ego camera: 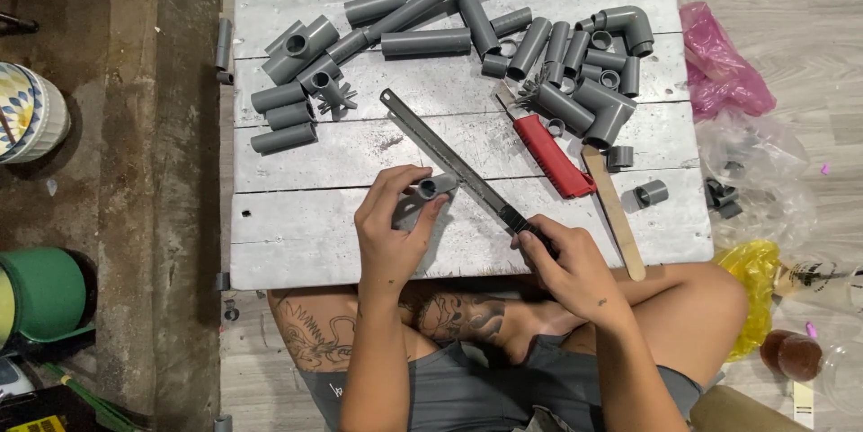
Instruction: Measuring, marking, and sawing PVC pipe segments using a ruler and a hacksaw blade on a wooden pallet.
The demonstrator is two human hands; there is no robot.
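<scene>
Near the front edge of the grey plank board (297, 243), just ahead of my crossed legs, my left hand (391, 230) is clamped around a short grey pipe piece (422, 198), thumb on one side and fingers on the other, pressing it down so it lies steady with its open end facing the blade. My right hand (566, 266) is closed tight on the black handle of a long hacksaw blade (440, 155), which runs slantwise away from me and passes touching or just beside the pipe end; I cannot tell whether its teeth are biting. Holding the handle low and close to my body lets the blade lie flat across the board. Just beyond the blade, to the right, a red utility knife (553, 155) and a flat wooden stick (616, 212) lie side by side within easy reach. Farther back, cut pipe lengths, tees and an elbow fitting (629, 26) lie heaped, well apart from my hands.
</scene>
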